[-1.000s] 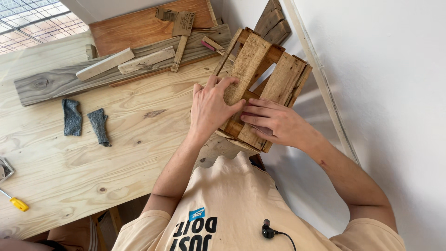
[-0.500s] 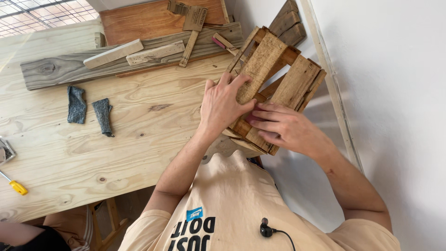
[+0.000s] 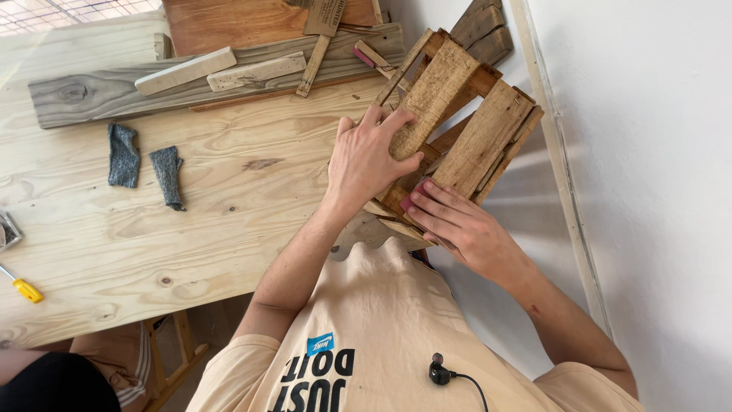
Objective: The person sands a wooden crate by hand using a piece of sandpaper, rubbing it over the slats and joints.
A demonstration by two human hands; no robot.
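A rough wooden slat crate [image 3: 488,133] hangs over the right edge of a pale plywood table [image 3: 229,221], tilted toward me. My left hand [image 3: 372,156] lies on the crate's left slat [image 3: 438,84], fingers curled over its edge. My right hand [image 3: 457,225] presses flat against the crate's near end, below the right slat. A small reddish bit [image 3: 415,197] shows at its fingertips; I cannot tell what it is.
A grey plank [image 3: 99,95] with two short wood blocks on it lies at the back, beside a reddish-brown board [image 3: 236,23]. Two dark grey strips [image 3: 145,164] lie on the table at the left. A yellow-handled tool [image 3: 24,288] sits at the left edge. A white wall [image 3: 656,152] stands at the right.
The view has shifted a little. My left hand stays on the left slat, while my right hand has slid slightly down toward the crate's near end.
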